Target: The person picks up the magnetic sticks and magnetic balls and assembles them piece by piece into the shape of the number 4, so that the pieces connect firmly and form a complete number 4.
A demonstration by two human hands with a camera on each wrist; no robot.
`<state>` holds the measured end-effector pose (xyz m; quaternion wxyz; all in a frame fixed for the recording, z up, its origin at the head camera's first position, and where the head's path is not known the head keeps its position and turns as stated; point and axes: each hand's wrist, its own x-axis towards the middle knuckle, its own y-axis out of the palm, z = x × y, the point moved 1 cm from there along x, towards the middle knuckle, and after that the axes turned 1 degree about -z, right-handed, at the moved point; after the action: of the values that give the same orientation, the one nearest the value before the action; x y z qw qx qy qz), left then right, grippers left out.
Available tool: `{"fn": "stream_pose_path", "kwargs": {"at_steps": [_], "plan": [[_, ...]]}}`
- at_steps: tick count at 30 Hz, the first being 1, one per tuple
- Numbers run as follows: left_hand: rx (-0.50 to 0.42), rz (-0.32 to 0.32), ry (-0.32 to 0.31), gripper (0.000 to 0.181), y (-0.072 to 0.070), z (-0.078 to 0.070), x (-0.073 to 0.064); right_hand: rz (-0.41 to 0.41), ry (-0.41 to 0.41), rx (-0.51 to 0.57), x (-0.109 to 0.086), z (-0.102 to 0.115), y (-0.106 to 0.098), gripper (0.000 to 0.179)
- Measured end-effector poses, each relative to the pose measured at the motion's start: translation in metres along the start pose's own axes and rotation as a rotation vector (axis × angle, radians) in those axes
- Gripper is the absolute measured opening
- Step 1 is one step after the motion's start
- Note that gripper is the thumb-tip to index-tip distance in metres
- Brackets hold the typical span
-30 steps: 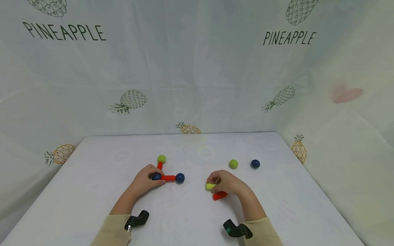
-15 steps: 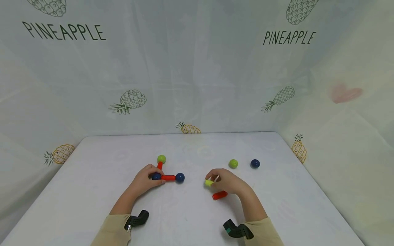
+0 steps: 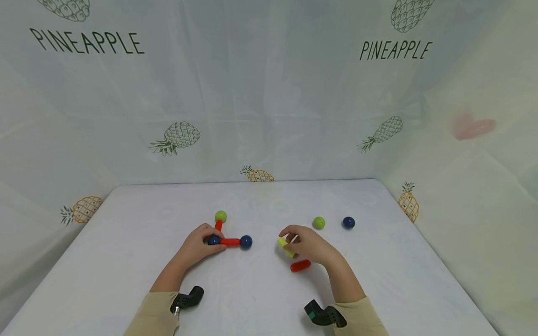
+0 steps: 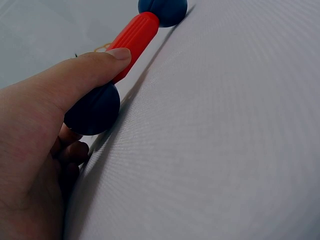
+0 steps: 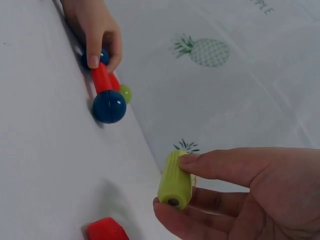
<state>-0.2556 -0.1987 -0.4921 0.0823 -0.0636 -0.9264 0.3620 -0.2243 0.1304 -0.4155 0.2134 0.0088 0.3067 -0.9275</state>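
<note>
My left hand (image 3: 198, 243) grips a dark blue ball (image 4: 92, 112), its thumb reaching onto a red ribbed rod (image 4: 137, 42). That rod leads to a second blue ball (image 3: 245, 241). Another red rod (image 3: 218, 225) runs from the held ball towards the back and ends at a green ball (image 3: 220, 216), making an L-shaped piece on the table. Thumb and fingers of my right hand (image 3: 311, 245) pinch a yellow-green rod (image 5: 175, 180), tilted, with a dark round spot in its end face. Just below this hand lies a loose red rod (image 3: 300, 266).
Behind the right hand, a loose green ball (image 3: 319, 222) and a loose blue ball (image 3: 348, 222) lie on the white-covered table (image 3: 252, 298). A pale curtain (image 3: 269, 93) printed with pineapples hangs along the back and sides.
The yellow-green rod has turned in my right hand, from lying sideways to slanting down to the right. That hand has shifted slightly up and left. My left hand holds still.
</note>
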Motion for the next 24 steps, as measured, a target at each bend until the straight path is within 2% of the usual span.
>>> {"fn": "stream_pose_path", "kwargs": {"at_steps": [8,14,24], "plan": [[-0.013,-0.008,0.002,0.022,-0.002,-0.001,-0.002,-0.049,-0.044,0.078,0.006,0.003,0.003,0.026],[-0.022,-0.005,-0.012,0.021,0.000,0.000,-0.002,-0.061,-0.064,0.097,0.017,0.008,0.009,0.026],[-0.016,-0.011,-0.001,0.020,0.000,0.000,-0.002,-0.080,-0.055,0.131,0.032,0.015,0.020,0.029]]}}
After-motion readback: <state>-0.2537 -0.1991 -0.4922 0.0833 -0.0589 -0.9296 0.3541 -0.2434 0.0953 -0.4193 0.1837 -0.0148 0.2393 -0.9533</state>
